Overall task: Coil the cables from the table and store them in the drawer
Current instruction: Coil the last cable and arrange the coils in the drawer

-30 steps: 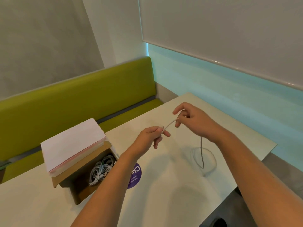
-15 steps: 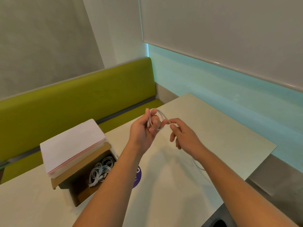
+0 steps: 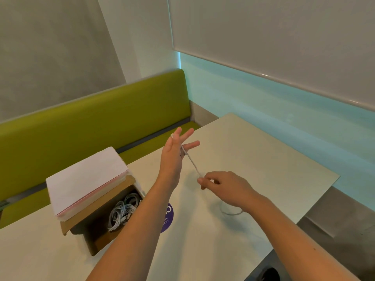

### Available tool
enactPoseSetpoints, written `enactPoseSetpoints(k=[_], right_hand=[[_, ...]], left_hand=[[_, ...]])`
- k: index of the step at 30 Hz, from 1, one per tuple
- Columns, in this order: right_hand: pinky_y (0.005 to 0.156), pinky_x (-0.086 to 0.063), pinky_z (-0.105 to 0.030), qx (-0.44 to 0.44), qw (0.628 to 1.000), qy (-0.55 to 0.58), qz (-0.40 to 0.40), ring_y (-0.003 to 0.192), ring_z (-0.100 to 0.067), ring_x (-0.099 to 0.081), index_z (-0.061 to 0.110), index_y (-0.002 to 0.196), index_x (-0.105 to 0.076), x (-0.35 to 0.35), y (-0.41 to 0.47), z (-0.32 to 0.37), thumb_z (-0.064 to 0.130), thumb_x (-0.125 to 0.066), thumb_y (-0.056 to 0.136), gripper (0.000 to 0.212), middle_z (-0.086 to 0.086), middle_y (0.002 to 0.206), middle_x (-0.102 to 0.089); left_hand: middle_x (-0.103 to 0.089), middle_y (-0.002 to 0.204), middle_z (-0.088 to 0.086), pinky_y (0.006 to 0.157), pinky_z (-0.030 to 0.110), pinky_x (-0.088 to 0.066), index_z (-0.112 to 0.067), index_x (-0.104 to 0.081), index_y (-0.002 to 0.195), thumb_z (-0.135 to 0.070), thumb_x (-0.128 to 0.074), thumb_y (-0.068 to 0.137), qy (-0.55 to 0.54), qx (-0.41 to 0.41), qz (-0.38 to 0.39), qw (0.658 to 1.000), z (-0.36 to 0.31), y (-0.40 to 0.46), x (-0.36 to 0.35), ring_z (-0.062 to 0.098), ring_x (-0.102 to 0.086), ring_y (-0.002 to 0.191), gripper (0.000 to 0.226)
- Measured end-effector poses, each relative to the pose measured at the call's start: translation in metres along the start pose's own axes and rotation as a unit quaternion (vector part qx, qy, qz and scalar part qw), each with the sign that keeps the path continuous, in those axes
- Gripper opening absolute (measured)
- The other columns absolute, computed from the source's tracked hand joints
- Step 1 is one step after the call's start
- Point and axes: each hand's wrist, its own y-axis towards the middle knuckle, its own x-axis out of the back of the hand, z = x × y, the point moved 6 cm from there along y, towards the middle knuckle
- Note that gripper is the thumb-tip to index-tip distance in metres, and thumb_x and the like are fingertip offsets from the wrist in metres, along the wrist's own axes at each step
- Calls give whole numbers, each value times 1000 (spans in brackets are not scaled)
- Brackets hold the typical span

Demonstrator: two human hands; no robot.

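A thin white cable (image 3: 192, 164) runs taut between my two hands above the pale table (image 3: 253, 151). My left hand (image 3: 174, 153) is raised with its fingers straight and spread, and the cable is looped around those fingers. Lower and to the right, my right hand (image 3: 225, 187) pinches the cable between thumb and fingertips. The cable's slack end (image 3: 233, 212) curls on the table under my right wrist. At the left, an open cardboard drawer (image 3: 101, 240) holds several coiled white cables (image 3: 121, 213).
A white and pink box top (image 3: 85, 179) sits over the back of the drawer. A purple round sticker (image 3: 168, 218) lies on the table beside my left forearm. A green bench (image 3: 91, 122) runs behind the table. The table's right edge drops to a grey floor.
My left hand has opened and spread its fingers with the cable wound on them. My right hand has moved down and right, pulling the cable straight.
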Motion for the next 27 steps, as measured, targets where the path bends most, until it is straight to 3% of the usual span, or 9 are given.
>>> enactPoseSetpoints(k=[3, 5, 7, 10, 13, 19, 21, 24, 27], right_hand=[[69, -41, -27, 13, 997, 33, 62, 75, 0, -51, 39, 103, -67, -1, -5, 5, 62, -41, 94, 36, 22, 78, -56], [76, -47, -33, 17, 997, 59, 55, 80, -7, -57, 32, 100, -67, 6, -5, 9, 53, -47, 94, 30, 14, 85, -62], [74, -47, -35, 13, 998, 58, 29, 81, -15, -59, 24, 94, -67, 19, -4, 12, 40, -51, 93, 23, 6, 86, -64], [65, -41, -32, 2, 999, 37, -8, 73, -13, -55, 25, 88, -65, 45, -5, 12, 33, -49, 91, 17, 9, 80, -61], [60, -38, -29, 1, 999, 13, -42, 67, -9, -52, 33, 83, -66, 66, -7, 9, 39, -50, 91, 19, 11, 75, -59], [55, -33, -31, 21, 992, 70, -102, 56, -12, -42, 36, 84, -64, 80, -3, -1, 50, -59, 89, 16, 8, 62, -47], [55, -33, -31, 25, 988, 84, -129, 57, -13, -42, 32, 83, -59, 83, -3, -2, 50, -62, 88, 19, 6, 63, -47], [57, -38, -30, 35, 983, 80, -160, 65, -12, -50, 35, 83, -60, 88, -3, -2, 53, -63, 87, 18, 6, 74, -57], [61, -38, -26, 40, 975, 110, -186, 75, -4, -53, 35, 85, -63, 89, 0, -5, 50, -63, 88, 15, 12, 85, -58]], left_hand=[[-54, 140, -11, 106, 23, -31, -27, -53, 130, -36, -22, 108, 83, -8, 15, 996, 1, -2, -3, 11, -71, 99, 39], [-58, 132, -13, 90, 7, -37, -16, -58, 128, -30, -24, 108, 157, -5, 32, 987, 8, -5, -5, 10, -73, 89, 42], [-67, 118, -10, 82, 14, -45, -10, -56, 123, -27, -27, 108, 223, 3, 60, 973, 16, -8, -7, 10, -73, 81, 37], [-71, 105, -6, 81, 29, -48, -10, -57, 105, -24, -32, 107, 307, -2, 101, 946, 25, -13, -8, 10, -71, 72, 29], [-71, 79, -6, 77, 30, -50, -20, -60, 115, -29, -33, 107, 355, 2, 118, 927, 25, -14, -5, 9, -65, 65, 30], [-59, 56, -9, 70, 40, -48, -38, -70, 107, -37, -36, 105, 310, 22, 128, 942, 19, -15, -2, 10, -49, 58, 34], [-51, 52, -11, 68, 38, -46, -34, -74, 101, -36, -36, 106, 286, 32, 143, 947, 19, -17, -4, 8, -44, 54, 38], [-35, 51, -8, 84, 41, -56, -19, -76, 97, -32, -36, 106, 196, 54, 192, 960, 15, -22, -11, 7, -35, 47, 43], [-27, 56, -5, 75, 34, -57, -8, -71, 90, -29, -33, 107, 89, 83, 224, 967, 5, -29, -22, 7, -29, 45, 46]])
